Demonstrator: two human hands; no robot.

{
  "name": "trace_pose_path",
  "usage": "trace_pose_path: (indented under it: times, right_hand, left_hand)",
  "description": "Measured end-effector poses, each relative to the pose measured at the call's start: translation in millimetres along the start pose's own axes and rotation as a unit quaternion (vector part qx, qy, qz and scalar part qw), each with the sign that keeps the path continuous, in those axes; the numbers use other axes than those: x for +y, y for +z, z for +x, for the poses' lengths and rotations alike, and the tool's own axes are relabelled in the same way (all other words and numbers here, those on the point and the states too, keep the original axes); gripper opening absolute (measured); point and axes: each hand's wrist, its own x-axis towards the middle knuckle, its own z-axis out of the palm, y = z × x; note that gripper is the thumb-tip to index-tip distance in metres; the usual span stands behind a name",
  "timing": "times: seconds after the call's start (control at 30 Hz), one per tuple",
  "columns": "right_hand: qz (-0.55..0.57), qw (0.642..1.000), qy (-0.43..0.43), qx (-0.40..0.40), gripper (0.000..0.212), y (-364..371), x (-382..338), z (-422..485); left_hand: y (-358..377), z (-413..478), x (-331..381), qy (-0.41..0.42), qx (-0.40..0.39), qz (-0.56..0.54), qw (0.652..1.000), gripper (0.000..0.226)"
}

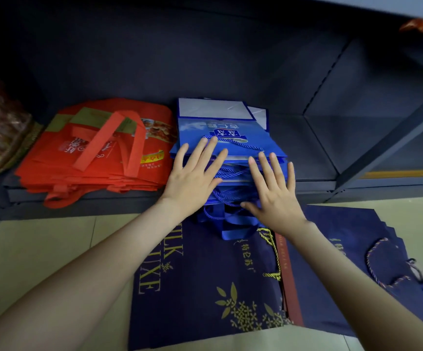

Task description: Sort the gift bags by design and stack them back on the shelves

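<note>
A stack of bright blue gift bags (pixel 220 122) with blue rope handles lies on the low dark shelf (pixel 314 150), its front edge hanging past the shelf lip. My left hand (pixel 195 176) lies flat with spread fingers on the stack's left front. My right hand (pixel 273 191) lies flat with straight fingers on its right front. A pile of red gift bags (pixel 99 153) with red strap handles sits to the left on the same shelf. Dark navy gift bags with gold print (pixel 205 282) lie on the floor below my arms, more navy ones (pixel 352 249) to the right.
A plastic-wrapped patterned bundle (pixel 0 127) sits at the shelf's far left. The shelf part right of the blue stack is bare, with a slanted metal upright (pixel 387 145) crossing it. Pale floor tiles (pixel 40 249) lie in front of the shelf.
</note>
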Motion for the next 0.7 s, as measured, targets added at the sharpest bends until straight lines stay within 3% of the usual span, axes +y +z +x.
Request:
trace_pose_path:
  times: [0.1,0.23,0.3,0.47,0.7]
  right_hand:
    - [0.046,0.997,-0.050,-0.029,0.110,13.7,-25.1,-49.7]
    - [0.018,0.952,-0.161,-0.260,0.125,45.5,-57.8,-151.6]
    - [-0.015,0.924,-0.187,-0.332,0.131,57.6,-62.3,-188.1]
    - [-0.068,0.922,-0.194,-0.329,0.112,62.4,-60.3,-199.7]
    - [-0.041,0.932,-0.264,-0.247,0.101,40.2,-60.8,-200.6]
  left_hand:
    - [-8.9,-51.1,19.6,-0.044,-0.014,-0.100,0.994,0.062]
    - [-11.9,-165.9,64.2,0.012,-0.158,-0.154,0.975,0.076]
    - [-14.5,-211.8,81.6,0.052,-0.247,-0.151,0.956,0.088]
    - [-16.3,-251.8,100.4,0.074,-0.377,-0.139,0.913,0.107]
    - [-23.2,-232.0,102.1,0.032,-0.386,-0.184,0.903,0.108]
